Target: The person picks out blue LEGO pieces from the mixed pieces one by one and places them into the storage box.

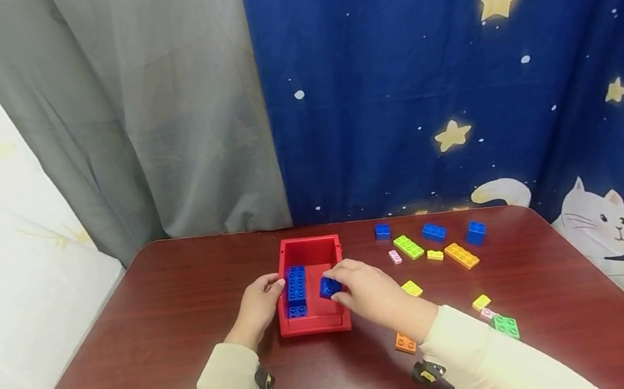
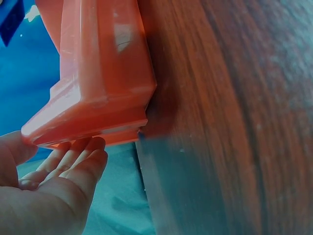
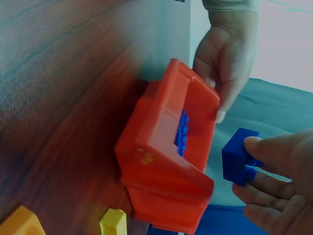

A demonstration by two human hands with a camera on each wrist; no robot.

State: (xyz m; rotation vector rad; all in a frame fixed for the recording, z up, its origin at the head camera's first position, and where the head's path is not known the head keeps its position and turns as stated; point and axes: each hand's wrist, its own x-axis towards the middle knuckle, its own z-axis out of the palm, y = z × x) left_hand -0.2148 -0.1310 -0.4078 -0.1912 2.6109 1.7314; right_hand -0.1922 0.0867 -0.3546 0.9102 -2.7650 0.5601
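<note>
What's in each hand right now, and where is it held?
The right hand pinches a blocky blue plastic brick by opposite sides near its studded end; the left hand holds the open red plastic bin by its left rim.

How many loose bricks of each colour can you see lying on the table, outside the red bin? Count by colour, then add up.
Blue bricks: 3
Yellow bricks: 3
Green bricks, light or dark: 2
Orange bricks: 2
Pink bricks: 2
Total visible: 12
</note>
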